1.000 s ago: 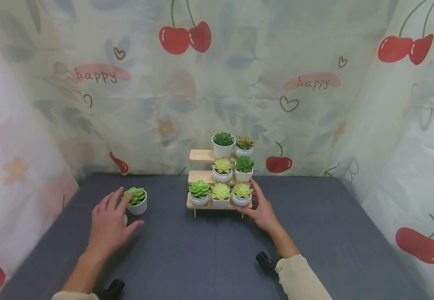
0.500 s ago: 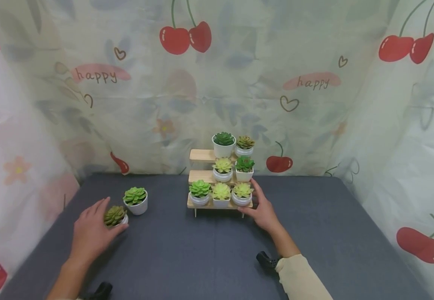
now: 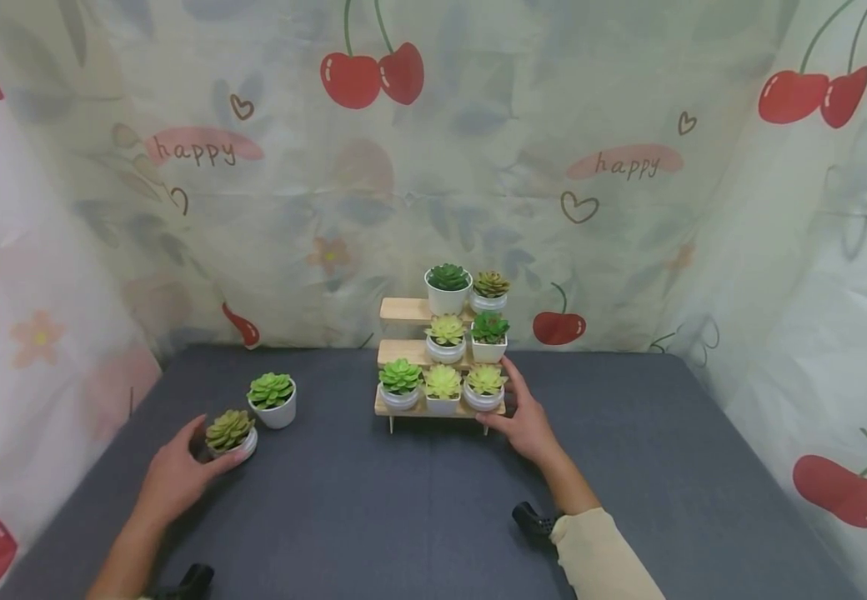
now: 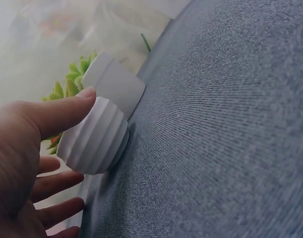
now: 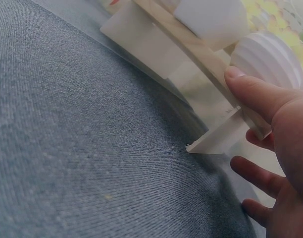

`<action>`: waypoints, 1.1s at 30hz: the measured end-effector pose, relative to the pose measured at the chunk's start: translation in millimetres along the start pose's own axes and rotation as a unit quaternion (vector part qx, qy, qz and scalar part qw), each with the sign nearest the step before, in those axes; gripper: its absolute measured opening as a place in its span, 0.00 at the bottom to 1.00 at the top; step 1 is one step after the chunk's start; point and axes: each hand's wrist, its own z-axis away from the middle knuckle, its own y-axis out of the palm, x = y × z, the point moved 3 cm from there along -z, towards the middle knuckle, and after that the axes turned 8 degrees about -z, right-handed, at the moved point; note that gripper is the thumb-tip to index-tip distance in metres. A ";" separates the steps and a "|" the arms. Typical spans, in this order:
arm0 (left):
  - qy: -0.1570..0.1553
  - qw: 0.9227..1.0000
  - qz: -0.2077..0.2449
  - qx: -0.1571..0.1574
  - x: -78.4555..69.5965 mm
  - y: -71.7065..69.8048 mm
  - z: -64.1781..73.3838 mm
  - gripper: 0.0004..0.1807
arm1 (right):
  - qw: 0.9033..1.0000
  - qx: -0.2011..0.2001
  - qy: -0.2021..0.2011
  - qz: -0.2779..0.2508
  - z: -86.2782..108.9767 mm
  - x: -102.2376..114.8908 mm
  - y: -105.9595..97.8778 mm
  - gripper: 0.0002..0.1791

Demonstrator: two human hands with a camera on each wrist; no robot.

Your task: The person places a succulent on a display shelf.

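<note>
At the left of the table, my left hand [image 3: 176,477] is around a potted succulent [image 3: 229,432] with olive-green leaves. Its grooved white pot [image 4: 94,139] has my thumb against the near side; the other fingers reach behind it, partly hidden. The pot stands at the table surface. Just behind it is a bright green succulent in a smooth white pot [image 3: 273,402]. My right hand [image 3: 529,423] grips the right end of a three-tier wooden stand [image 3: 402,353], thumb at the front of the lowest board [image 5: 191,49], beside a grooved white pot [image 5: 265,59].
Several small potted succulents stand on the tiers; the left ends of the top and middle boards are bare. A dark grey cloth covers the table [image 3: 433,517]. Behind and beside it hangs a cherry-patterned curtain [image 3: 448,192].
My left hand has moved left and toward me from over the bright green succulent, and its thumb and fingers have come around the olive-green one. My right hand stays at the stand.
</note>
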 end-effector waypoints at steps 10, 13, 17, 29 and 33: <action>-0.020 1.000 0.012 0.009 0.8 2.1 -2.7 0.55 | 1.000 -0.001 0.001 0.000 0.6 1.7 -0.1 0.57; -0.023 1.000 0.019 -0.002 0.9 3.4 -3.0 0.53 | 1.000 -0.001 0.002 -0.001 0.9 2.2 -0.1 0.57; -0.021 0.999 0.029 -0.020 1.0 5.7 -2.7 0.50 | 1.000 -0.001 0.003 -0.001 1.0 2.0 0.0 0.57; -0.059 0.995 0.064 -0.052 -1.8 9.0 -11.0 0.52 | 1.000 0.004 -0.005 -0.014 0.6 0.5 1.2 0.57; -0.064 0.992 0.085 -0.073 -3.6 7.5 -16.9 0.51 | 1.000 0.003 -0.002 -0.014 0.0 -0.2 0.7 0.57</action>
